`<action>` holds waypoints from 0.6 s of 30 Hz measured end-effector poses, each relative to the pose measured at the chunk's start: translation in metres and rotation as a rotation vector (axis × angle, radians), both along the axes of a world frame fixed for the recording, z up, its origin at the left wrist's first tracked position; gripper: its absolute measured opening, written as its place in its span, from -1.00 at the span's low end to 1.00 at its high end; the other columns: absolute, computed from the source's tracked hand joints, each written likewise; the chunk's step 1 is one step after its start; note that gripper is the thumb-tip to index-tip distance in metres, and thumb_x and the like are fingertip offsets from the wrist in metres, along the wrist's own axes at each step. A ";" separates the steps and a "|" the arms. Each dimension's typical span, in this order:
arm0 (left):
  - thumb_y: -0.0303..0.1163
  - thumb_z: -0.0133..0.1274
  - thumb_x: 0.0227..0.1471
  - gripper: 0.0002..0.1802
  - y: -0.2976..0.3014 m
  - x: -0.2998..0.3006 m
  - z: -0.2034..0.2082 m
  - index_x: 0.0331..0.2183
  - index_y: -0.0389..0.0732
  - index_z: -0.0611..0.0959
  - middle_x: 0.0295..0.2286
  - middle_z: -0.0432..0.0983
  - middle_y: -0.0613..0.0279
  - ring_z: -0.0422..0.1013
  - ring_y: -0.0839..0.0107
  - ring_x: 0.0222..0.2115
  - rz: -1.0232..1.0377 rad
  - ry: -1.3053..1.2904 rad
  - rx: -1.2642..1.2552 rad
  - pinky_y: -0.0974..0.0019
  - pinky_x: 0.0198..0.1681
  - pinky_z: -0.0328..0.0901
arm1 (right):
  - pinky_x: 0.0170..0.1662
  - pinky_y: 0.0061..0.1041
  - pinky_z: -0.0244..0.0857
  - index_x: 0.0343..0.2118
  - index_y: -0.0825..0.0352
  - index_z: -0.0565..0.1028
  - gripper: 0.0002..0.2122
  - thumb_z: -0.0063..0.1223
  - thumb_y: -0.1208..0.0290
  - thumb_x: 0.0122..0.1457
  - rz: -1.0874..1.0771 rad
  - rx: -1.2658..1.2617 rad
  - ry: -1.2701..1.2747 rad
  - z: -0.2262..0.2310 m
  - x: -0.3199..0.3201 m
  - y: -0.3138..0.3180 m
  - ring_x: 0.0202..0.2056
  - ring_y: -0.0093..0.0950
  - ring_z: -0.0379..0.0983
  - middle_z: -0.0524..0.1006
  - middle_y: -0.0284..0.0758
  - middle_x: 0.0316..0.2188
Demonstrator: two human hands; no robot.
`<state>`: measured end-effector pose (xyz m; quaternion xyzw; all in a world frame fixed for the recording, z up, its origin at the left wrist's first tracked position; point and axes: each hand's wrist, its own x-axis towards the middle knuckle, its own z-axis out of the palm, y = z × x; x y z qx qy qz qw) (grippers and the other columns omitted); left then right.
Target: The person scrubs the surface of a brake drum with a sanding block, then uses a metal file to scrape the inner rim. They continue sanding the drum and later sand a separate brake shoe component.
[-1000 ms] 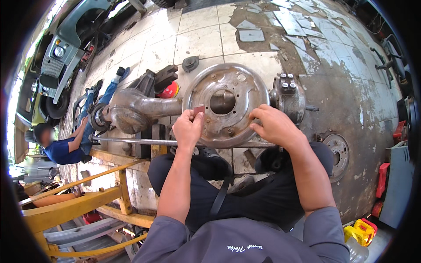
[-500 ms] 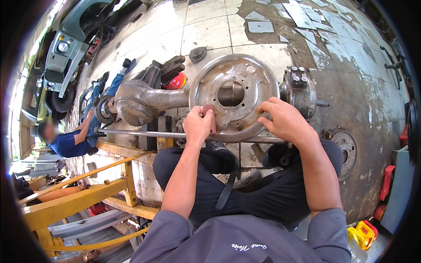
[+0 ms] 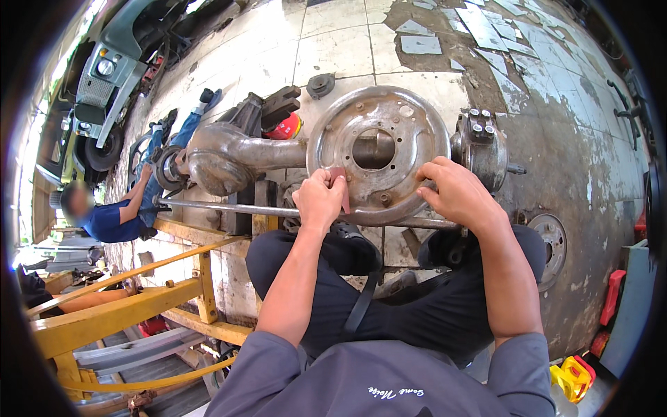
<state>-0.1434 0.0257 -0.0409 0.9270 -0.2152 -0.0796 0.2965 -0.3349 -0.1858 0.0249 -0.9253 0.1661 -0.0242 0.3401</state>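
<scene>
A round, worn metal brake backing plate [image 3: 333, 132] with a large centre hole stands upright in front of me. My left hand [image 3: 317, 200] pinches a reddish-brown piece of sandpaper [image 3: 340, 186] at the plate's lower left edge. At the lower right edge, my right hand [image 3: 455, 189] curls its fingers over the rim, the thumb partly hidden. Behind the plate, a bare metal axle housing [image 3: 215, 156] reaches to the left. A hub with a bolted cap [image 3: 481, 142] sits to the right of the plate.
Yellow metal frame [image 3: 139, 309] at the lower left. Long metal rod [image 3: 229, 207] below the axle. A person in blue [image 3: 114, 222] works at the axle's left end. Drilled disc [image 3: 549, 243] lies on the floor at right; a red tin [image 3: 285, 128] stands behind the axle.
The whole view has shifted slightly, so things appear a little farther right. Both hands stay at the plate's lower edges, the left with the sandpaper.
</scene>
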 end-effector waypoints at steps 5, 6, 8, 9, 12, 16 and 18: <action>-0.13 0.26 0.08 -0.65 0.001 0.002 0.002 -0.31 -0.26 0.75 -0.44 0.71 0.08 0.65 0.24 -0.39 -0.024 0.006 0.023 0.20 -0.20 0.45 | 0.02 -0.21 0.40 -0.12 0.37 0.60 -0.77 0.25 0.42 0.18 -0.007 0.015 0.060 0.006 0.001 0.002 -0.09 -0.09 0.53 0.56 -0.11 -0.16; -0.12 0.26 0.08 -0.64 0.003 0.002 0.002 -0.30 -0.25 0.76 -0.43 0.72 0.07 0.65 0.22 -0.38 -0.026 0.045 0.019 0.20 -0.20 0.46 | 0.00 -0.20 0.40 -0.13 0.35 0.59 -0.77 0.25 0.39 0.19 -0.006 0.003 0.032 0.005 0.000 0.001 -0.10 -0.09 0.53 0.56 -0.12 -0.18; -0.10 0.24 0.07 -0.65 0.009 0.004 0.002 -0.30 -0.22 0.76 -0.42 0.71 0.04 0.64 0.14 -0.36 -0.038 0.022 0.014 0.12 -0.19 0.44 | -0.03 -0.16 0.41 -0.15 0.33 0.59 -0.78 0.24 0.34 0.19 -0.006 -0.020 -0.024 -0.001 -0.002 0.000 -0.12 -0.08 0.54 0.56 -0.15 -0.21; -0.09 0.21 0.07 -0.65 0.007 0.005 0.002 -0.32 -0.20 0.76 -0.43 0.70 0.03 0.63 0.07 -0.34 -0.048 -0.040 0.004 0.06 -0.20 0.42 | -0.03 -0.16 0.42 -0.16 0.32 0.59 -0.78 0.24 0.34 0.19 0.012 -0.030 -0.044 -0.004 -0.001 0.001 -0.12 -0.09 0.54 0.56 -0.15 -0.21; -0.05 0.19 0.07 -0.64 0.002 0.009 -0.002 -0.29 -0.15 0.78 -0.40 0.69 -0.02 0.62 -0.02 -0.30 -0.117 -0.146 -0.031 0.02 -0.18 0.45 | -0.05 -0.17 0.46 -0.17 0.31 0.59 -0.79 0.23 0.32 0.19 0.040 -0.066 -0.008 -0.006 0.002 0.000 -0.12 -0.11 0.56 0.56 -0.16 -0.20; -0.14 0.28 0.05 -0.66 0.002 0.010 0.006 -0.28 -0.23 0.76 -0.44 0.69 0.04 0.64 0.17 -0.37 -0.101 -0.012 -0.040 0.15 -0.23 0.46 | 0.00 -0.16 0.46 -0.14 0.29 0.60 -0.77 0.20 0.28 0.23 0.026 -0.030 0.039 -0.003 0.003 0.002 -0.09 -0.09 0.55 0.55 -0.15 -0.15; -0.17 0.29 0.04 -0.68 -0.005 0.012 0.003 -0.33 -0.24 0.75 -0.49 0.68 0.04 0.63 0.18 -0.43 -0.099 -0.033 -0.052 0.13 -0.26 0.45 | 0.00 -0.15 0.45 -0.13 0.29 0.60 -0.77 0.18 0.29 0.24 0.027 -0.031 0.060 0.000 0.003 0.003 -0.08 -0.09 0.55 0.55 -0.15 -0.14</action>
